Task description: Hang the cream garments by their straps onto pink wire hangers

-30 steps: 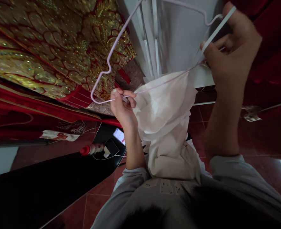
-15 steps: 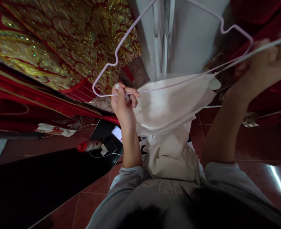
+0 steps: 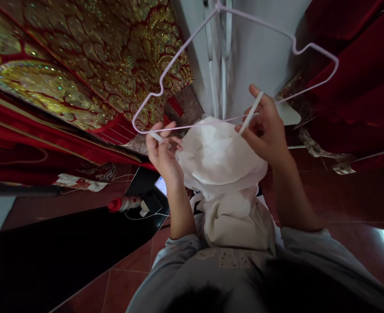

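A pale lilac wire hanger (image 3: 179, 51) hangs in front of me, its bottom bar running across the top of a white garment (image 3: 221, 161). My left hand (image 3: 161, 150) is closed in a pinch on a thin white strap of the garment, right at the hanger's bottom bar near its left end. My right hand (image 3: 265, 130) is closed on the other white strap (image 3: 250, 114), which runs up over my fingers beside the bar. The garment droops from both hands down to my chest.
Red cloth with gold beading (image 3: 81, 65) hangs on the left, dark red fabric (image 3: 361, 87) on the right, a white door frame (image 3: 221, 65) between. Below left, a black surface (image 3: 64, 248) holds a phone (image 3: 162, 186), a charger and a red-capped item (image 3: 123, 204). The floor is red tile.
My right hand came back left from the far right, bringing its strap in close to the hanger bar. The garment bunched up between my hands. The left hand barely moved.
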Motion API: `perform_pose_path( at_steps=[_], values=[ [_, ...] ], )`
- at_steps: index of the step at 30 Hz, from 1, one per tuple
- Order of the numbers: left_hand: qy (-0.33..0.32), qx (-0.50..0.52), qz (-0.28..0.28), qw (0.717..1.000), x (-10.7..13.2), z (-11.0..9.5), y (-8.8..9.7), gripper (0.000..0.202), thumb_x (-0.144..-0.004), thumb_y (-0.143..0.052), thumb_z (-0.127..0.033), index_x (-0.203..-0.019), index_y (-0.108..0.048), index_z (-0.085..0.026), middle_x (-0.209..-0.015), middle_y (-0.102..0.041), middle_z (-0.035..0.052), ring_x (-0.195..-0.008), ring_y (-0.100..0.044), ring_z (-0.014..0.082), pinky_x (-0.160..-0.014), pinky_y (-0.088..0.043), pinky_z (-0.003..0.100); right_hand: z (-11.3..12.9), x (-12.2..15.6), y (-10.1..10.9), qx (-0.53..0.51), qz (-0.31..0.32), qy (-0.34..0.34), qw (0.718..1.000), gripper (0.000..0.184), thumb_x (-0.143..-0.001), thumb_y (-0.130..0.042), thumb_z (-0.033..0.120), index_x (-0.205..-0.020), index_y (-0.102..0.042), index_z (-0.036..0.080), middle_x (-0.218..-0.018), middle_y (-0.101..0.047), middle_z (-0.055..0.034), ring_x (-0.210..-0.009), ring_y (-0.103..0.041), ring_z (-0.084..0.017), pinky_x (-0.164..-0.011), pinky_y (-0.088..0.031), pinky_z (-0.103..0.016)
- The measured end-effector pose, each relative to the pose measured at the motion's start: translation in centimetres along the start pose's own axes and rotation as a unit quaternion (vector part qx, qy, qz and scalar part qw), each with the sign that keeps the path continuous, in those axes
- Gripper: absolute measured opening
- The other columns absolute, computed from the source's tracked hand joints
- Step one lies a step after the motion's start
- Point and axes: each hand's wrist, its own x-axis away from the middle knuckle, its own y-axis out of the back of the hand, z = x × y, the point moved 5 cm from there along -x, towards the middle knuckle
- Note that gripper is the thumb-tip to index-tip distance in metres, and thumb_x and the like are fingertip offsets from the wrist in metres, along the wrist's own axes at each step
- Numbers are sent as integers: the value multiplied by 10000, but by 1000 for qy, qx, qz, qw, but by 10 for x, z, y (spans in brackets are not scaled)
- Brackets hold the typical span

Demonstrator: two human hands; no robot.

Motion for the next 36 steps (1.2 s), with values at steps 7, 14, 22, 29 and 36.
perform_pose_path(
  at_steps=[7,14,22,29,36],
  values=[
    [-143,-139,-39,979,-32,-35,45,295,-972,-596,-38,-1031,-830,-207,-1154,-808,36,-988,-761,275,-598,-431,309,-11,-4,0,-29,9,19,999,810,-895,-760,548,-1611,-397,438,-1084,-661,1,-666,-590,-148,-592,-536,-315],
    [-50,-129,97,986,-49,-53,17,429,-836,-958,-19,-1184,-787,-203,-1150,-792,42,-1174,-710,315,-865,-561,384,-12,0,-3,-16,-19,3,1000,789,-887,-751,590,-1589,-418,447,-1069,-647,1,-661,-569,-152,-563,-505,-315],
    [67,-91,37,993,-65,-50,-14,268,-942,-820,47,-838,-647,-130,-817,-588,-5,-1018,-627,187,-826,-492,230,-4,1,-4,-40,-52,42,997,696,-877,-758,533,-1514,-486,461,-999,-600,31,-579,-435,-111,-475,-353,-255],
    [-59,-142,221,963,-56,-52,-17,225,-1016,-822,-146,-1227,-790,-216,-1323,-708,44,-1253,-628,223,-1053,-515,292,-13,0,-3,-11,-67,6,998,743,-861,-766,529,-1535,-466,438,-1048,-643,14,-563,-479,-114,-479,-402,-280],
    [-90,-57,116,987,-60,-33,-1,425,-858,-995,-171,-1194,-747,-248,-1238,-698,25,-1152,-650,219,-874,-571,264,-11,1,-10,-60,-60,57,995,701,-897,-797,523,-1527,-495,460,-1022,-606,15,-546,-416,-88,-444,-350,-254]
  ],
)
